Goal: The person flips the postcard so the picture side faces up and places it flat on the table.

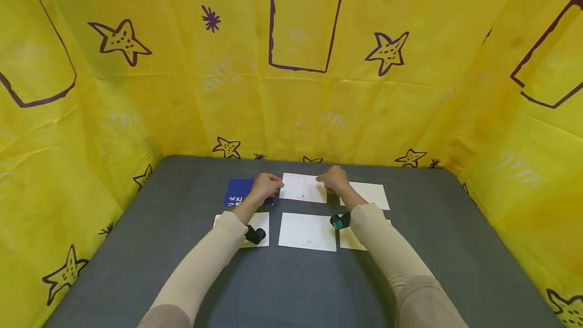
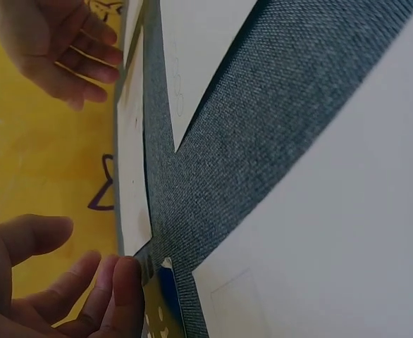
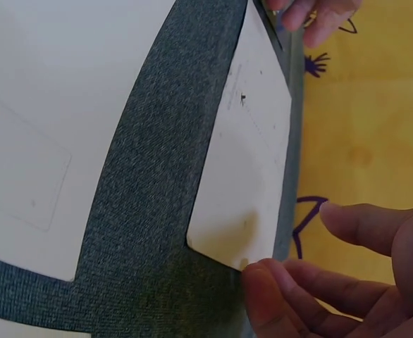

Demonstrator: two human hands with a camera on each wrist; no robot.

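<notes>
On the grey table lie postcard-like sheets in two rows. My left hand (image 1: pixel 266 186) is at the left edge of the back middle white card (image 1: pixel 302 188), over part of a blue card (image 1: pixel 238 190) with white characters. At that white card's right edge is my right hand (image 1: pixel 334 178). In the right wrist view, the right fingertips (image 3: pixel 263 299) meet a corner of the white card (image 3: pixel 242 162), the thumb held apart. The left wrist view shows the left fingertips (image 2: pixel 127 278) beside a card's end, with the thumb likewise apart. Faint marks dot the middle card.
Another white card (image 1: pixel 371 195) lies at back right. The front row holds a left card (image 1: pixel 261 221), a middle card (image 1: pixel 307 232) and a right card (image 1: pixel 352 239), the outer two partly hidden by my arms. Yellow patterned cloth (image 1: pixel 291 105) rises behind the grey table (image 1: pixel 291 287).
</notes>
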